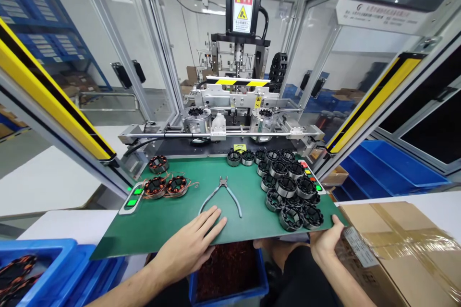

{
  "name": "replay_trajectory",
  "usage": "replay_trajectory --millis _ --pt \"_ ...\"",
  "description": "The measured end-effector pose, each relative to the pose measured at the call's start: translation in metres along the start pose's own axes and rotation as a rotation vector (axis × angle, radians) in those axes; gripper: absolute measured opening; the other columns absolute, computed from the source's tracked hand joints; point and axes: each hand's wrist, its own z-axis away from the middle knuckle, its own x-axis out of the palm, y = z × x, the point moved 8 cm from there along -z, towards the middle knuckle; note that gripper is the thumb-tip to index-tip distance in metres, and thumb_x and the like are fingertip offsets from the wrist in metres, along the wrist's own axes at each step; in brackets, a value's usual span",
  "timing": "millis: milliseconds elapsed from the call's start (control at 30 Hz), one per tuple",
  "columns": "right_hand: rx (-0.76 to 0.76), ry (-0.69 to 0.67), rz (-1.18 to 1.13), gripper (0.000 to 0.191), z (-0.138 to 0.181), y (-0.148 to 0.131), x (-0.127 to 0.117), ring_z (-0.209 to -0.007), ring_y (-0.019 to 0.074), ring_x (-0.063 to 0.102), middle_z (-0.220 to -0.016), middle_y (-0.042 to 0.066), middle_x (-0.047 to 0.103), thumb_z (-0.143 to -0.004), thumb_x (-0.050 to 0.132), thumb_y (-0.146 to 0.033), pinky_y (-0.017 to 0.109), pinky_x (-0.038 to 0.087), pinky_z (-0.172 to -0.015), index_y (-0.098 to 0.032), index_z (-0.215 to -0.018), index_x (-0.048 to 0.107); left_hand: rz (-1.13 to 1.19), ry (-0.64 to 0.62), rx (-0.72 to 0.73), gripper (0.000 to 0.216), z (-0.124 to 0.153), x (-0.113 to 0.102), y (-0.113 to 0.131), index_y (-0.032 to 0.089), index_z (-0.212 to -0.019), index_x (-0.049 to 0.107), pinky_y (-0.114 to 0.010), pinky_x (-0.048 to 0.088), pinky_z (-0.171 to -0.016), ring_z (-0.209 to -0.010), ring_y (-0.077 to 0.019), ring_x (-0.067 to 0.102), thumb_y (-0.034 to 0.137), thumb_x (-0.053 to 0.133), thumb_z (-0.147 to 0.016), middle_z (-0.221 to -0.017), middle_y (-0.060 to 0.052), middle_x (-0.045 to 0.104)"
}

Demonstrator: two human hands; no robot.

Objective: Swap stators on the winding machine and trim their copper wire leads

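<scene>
My left hand (pixel 192 244) lies flat and open on the near edge of the green mat (pixel 201 223), fingers stretched toward the small pliers (pixel 222 193) just beyond them. My right hand (pixel 327 241) curls round the mat's near right corner, thumb on top, beside a cluster of several black stator cores (pixel 290 184). Three copper-wound stators (pixel 166 185) sit at the mat's left. Neither hand holds a part.
Behind the mat stands a machine (pixel 230 120) with two round fixtures, framed by yellow light-curtain posts (pixel 50 100). A cardboard box (pixel 403 249) is at my right. Blue bins (pixel 32 268) sit at left, and one with reddish wire scraps (pixel 226 271) is under the mat's edge.
</scene>
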Motion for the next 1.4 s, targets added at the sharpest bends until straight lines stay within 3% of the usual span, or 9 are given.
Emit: replay_trajectory --millis 200,433,867,1100,1400 --pt "0.011 0.010 0.028 0.049 0.004 0.000 0.002 -0.110 0.0192 0.073 -0.115 0.004 0.081 -0.075 0.065 -0.055 0.024 0.063 -0.075 -0.021 -0.110 0.073 0.025 -0.003 -0.009 0.078 0.001 0.002 -0.001 0.018 -0.170 0.037 -0.044 0.037 -0.131 -0.160 -0.0331 0.045 0.024 0.065 -0.097 -0.173 -0.016 0.047" --pt "-0.010 0.010 0.025 0.050 -0.001 0.000 -0.001 -0.101 0.0241 0.075 -0.106 0.005 0.081 -0.068 0.074 -0.058 0.034 0.067 -0.075 -0.023 -0.104 0.072 -0.006 0.025 0.006 0.075 0.000 0.000 0.000 0.017 -0.168 0.040 -0.044 0.036 -0.132 -0.159 -0.0331 0.047 0.024 0.065 -0.098 -0.170 -0.018 0.051" --pt "0.044 0.017 0.003 0.042 -0.006 0.004 -0.007 -0.098 0.0221 0.077 -0.112 0.004 0.082 -0.072 0.072 -0.053 0.030 0.067 -0.065 -0.024 -0.102 0.076 -0.034 0.030 0.017 0.076 0.000 0.000 0.000 0.016 -0.167 0.042 -0.045 0.038 -0.130 -0.157 -0.0340 0.050 0.025 0.066 -0.096 -0.169 -0.018 0.052" --pt "-0.001 0.008 0.000 0.047 -0.001 0.001 -0.002 -0.099 0.0213 0.076 -0.109 0.004 0.082 -0.072 0.072 -0.054 0.029 0.068 -0.072 -0.022 -0.107 0.075 -0.047 0.042 0.019 0.077 -0.001 -0.003 0.002 0.015 -0.167 0.042 -0.045 0.039 -0.129 -0.156 -0.0344 0.051 0.023 0.066 -0.094 -0.168 -0.018 0.052" --pt "0.013 0.016 -0.037 0.041 -0.004 0.003 -0.003 -0.100 0.0184 0.075 -0.108 0.001 0.081 -0.073 0.070 -0.046 0.025 0.066 -0.073 -0.022 -0.106 0.074 -0.088 0.036 0.025 0.075 -0.001 -0.003 0.001 0.016 -0.165 0.044 -0.043 0.046 -0.124 -0.152 -0.0335 0.056 0.028 0.067 -0.094 -0.166 -0.017 0.055"
